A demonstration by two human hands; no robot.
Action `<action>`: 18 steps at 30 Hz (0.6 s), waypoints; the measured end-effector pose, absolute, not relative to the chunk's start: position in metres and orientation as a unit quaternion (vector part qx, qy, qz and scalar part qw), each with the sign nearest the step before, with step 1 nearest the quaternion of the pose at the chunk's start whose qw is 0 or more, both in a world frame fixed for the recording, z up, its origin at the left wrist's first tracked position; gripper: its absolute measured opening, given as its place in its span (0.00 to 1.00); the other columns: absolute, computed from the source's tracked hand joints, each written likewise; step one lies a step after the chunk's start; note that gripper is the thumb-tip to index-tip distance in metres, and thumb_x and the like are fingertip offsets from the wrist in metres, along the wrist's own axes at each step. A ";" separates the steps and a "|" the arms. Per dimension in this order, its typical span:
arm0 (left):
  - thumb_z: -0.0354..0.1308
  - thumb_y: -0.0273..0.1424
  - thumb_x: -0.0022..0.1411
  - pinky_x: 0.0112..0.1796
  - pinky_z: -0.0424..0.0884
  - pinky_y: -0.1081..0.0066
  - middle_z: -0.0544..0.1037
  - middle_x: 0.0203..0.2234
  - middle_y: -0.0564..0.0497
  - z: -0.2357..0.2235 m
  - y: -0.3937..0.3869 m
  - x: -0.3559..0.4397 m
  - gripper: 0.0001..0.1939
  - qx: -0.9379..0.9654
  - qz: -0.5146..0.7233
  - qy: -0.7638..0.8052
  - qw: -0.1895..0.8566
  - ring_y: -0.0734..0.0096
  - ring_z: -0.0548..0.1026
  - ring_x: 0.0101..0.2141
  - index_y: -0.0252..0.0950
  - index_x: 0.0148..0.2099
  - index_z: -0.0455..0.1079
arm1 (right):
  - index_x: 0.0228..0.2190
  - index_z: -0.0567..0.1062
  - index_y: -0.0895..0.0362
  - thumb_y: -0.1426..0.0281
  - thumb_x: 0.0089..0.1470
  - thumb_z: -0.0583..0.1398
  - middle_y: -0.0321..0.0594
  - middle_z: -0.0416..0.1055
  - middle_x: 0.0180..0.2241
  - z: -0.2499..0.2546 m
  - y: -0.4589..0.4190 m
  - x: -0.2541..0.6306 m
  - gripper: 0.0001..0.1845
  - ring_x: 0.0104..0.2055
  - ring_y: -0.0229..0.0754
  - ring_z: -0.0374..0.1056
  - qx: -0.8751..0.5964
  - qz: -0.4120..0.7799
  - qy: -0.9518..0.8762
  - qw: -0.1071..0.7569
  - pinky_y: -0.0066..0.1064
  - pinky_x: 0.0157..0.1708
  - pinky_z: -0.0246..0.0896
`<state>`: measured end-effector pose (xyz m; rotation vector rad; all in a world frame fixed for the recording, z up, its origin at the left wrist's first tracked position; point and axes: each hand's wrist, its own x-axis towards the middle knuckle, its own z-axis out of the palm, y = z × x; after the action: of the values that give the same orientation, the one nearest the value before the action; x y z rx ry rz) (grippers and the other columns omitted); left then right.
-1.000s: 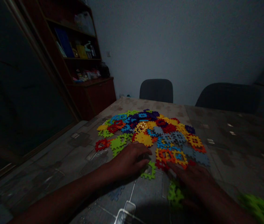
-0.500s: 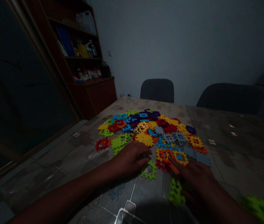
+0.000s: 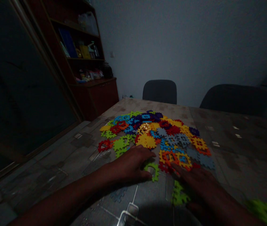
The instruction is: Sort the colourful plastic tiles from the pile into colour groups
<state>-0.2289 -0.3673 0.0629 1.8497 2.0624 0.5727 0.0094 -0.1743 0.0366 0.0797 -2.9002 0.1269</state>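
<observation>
My left hand (image 3: 132, 163) is open over the near edge of a spread of plastic puzzle pieces, thumb and fingers apart. Its thumb tip reaches a lime-green square frame piece (image 3: 156, 172) lying on the table. To the right, my right hand (image 3: 196, 180) is open with fingers stretched toward the orange window piece (image 3: 167, 156) and dark red pieces. A second green toothed piece (image 3: 179, 193) lies beside its thumb, partly covered by the hand. Close by in the heap are a yellow piece (image 3: 145, 142) and a grey piece (image 3: 206, 161).
The patterned table (image 3: 77, 160) carries the multicoloured heap. A grey-blue piece (image 3: 118, 195) lies under my left forearm, and blurred green pieces (image 3: 265, 212) at the lower right. Two dark chairs (image 3: 160, 91) stand behind the table, a shelf cabinet (image 3: 95, 97) at the back left.
My left thumb has spread away from the fingers, over the green frame piece. My right fingers have drawn back slightly from the orange piece. The green piece by the right thumb looks steadier.
</observation>
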 end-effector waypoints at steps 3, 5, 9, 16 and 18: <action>0.75 0.36 0.54 0.56 0.66 0.54 0.73 0.56 0.43 0.065 -0.367 -0.221 0.39 0.653 0.151 0.725 0.159 0.51 0.70 0.55 0.40 0.63 0.63 | 0.69 0.52 0.49 0.85 0.35 0.63 0.43 0.75 0.54 0.024 -0.181 0.002 0.61 0.50 0.54 0.73 -0.011 0.038 -0.995 0.093 0.43 0.51 0.67; 0.75 0.36 0.53 0.54 0.68 0.54 0.73 0.55 0.42 0.065 -0.367 -0.216 0.41 0.656 0.122 0.727 0.162 0.50 0.70 0.53 0.40 0.64 0.62 | 0.68 0.57 0.51 0.85 0.34 0.63 0.43 0.77 0.50 0.019 -0.186 -0.005 0.59 0.48 0.54 0.73 -0.044 0.036 -0.995 0.078 0.45 0.51 0.66; 0.74 0.32 0.56 0.54 0.66 0.54 0.73 0.54 0.44 0.066 -0.367 -0.211 0.40 0.655 0.116 0.729 0.158 0.52 0.70 0.53 0.42 0.65 0.59 | 0.68 0.58 0.50 0.86 0.35 0.63 0.42 0.79 0.43 0.018 -0.191 -0.010 0.58 0.43 0.51 0.73 -0.062 0.040 -0.995 0.064 0.43 0.47 0.66; 0.73 0.30 0.56 0.53 0.68 0.55 0.73 0.53 0.43 0.069 -0.368 -0.213 0.39 0.659 0.113 0.725 0.162 0.51 0.70 0.52 0.40 0.65 0.59 | 0.67 0.60 0.50 0.84 0.38 0.63 0.42 0.78 0.38 0.017 -0.184 -0.009 0.54 0.40 0.50 0.73 -0.058 0.034 -0.996 0.052 0.37 0.41 0.65; 0.73 0.29 0.55 0.52 0.69 0.55 0.73 0.53 0.43 0.067 -0.368 -0.214 0.40 0.661 0.120 0.723 0.159 0.51 0.71 0.52 0.41 0.65 0.59 | 0.67 0.59 0.49 0.83 0.39 0.64 0.43 0.78 0.39 0.013 -0.181 -0.010 0.55 0.40 0.50 0.73 -0.046 0.037 -0.997 0.043 0.37 0.41 0.65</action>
<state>-0.2143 -0.3684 0.0670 1.8902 2.0672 0.3424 -0.0105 -0.1811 0.0134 -0.1415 -3.0497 0.1140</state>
